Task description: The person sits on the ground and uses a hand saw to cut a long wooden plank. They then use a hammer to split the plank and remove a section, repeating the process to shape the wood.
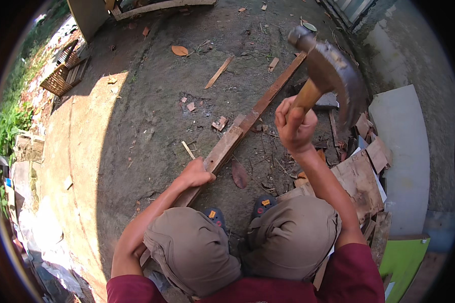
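Observation:
My right hand [297, 123] is closed round the wooden handle of a claw hammer [333, 68], which is raised up close to the camera with its dark metal head at the top. A long wooden beam [224, 147] runs slantwise along the ground from beside my left leg up to the far right. Its far part is reddish brown, its near part paler and thicker. My left hand [197, 173] grips the near part of the beam, fingers wrapped over its edge. The hammer head is well apart from the beam.
Broken boards [356, 179] and a pale panel [402, 151] lie at my right, with a green panel [403, 262] nearer. Small wood scraps [220, 122] and a dry leaf [179, 50] dot the ground. A woven basket [56, 81] lies at the far left.

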Demonstrator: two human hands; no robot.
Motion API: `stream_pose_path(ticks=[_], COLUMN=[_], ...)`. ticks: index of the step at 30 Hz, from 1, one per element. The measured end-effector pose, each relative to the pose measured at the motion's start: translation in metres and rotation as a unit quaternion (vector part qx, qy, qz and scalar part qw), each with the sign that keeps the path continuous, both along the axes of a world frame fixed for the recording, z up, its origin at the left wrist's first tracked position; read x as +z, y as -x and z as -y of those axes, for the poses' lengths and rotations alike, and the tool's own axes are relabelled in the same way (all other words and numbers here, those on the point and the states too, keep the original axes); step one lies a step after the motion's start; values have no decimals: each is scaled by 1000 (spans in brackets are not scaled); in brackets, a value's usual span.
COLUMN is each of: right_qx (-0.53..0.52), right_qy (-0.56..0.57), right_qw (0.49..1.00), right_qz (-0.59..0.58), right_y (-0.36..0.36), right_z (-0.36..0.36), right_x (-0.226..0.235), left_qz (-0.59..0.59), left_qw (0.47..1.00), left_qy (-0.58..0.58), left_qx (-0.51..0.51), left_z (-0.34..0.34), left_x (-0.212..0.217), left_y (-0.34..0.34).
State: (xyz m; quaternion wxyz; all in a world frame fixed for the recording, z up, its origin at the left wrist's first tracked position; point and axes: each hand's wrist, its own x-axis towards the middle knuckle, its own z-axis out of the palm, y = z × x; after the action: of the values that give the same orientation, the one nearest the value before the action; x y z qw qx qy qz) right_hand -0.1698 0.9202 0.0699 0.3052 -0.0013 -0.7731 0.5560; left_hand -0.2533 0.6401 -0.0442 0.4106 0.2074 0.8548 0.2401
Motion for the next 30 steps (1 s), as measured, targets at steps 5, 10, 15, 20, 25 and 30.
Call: stream_pose_path(ticks=[5,10,15,20,25,30], right_qx=[-54,29,61,-27,-40,-49], right_qy=[-62,112,79,-71,32,147], right_qw=[912,990,993,929,955,920], right_qz=[401,86,-67,362,291,361], right_y=[-43,1,-13,-63,-74,-93], right_z=[-18,-3,0,21,38,26], right_x=[-83,105,-21,-102,-63,-112], left_qz=[-28,30,-11,-36,62,253], left_qw=[999,998,1000,999,998,963], left_qy=[20,52,3,30,-2,-82], left_qx=[-3,4,1,17,-1,36], left_z=[15,21,20,31,36,61], left_x=[-11,-2,6,-4,-9,-29], left_y=[-6,-2,2,1,28,63])
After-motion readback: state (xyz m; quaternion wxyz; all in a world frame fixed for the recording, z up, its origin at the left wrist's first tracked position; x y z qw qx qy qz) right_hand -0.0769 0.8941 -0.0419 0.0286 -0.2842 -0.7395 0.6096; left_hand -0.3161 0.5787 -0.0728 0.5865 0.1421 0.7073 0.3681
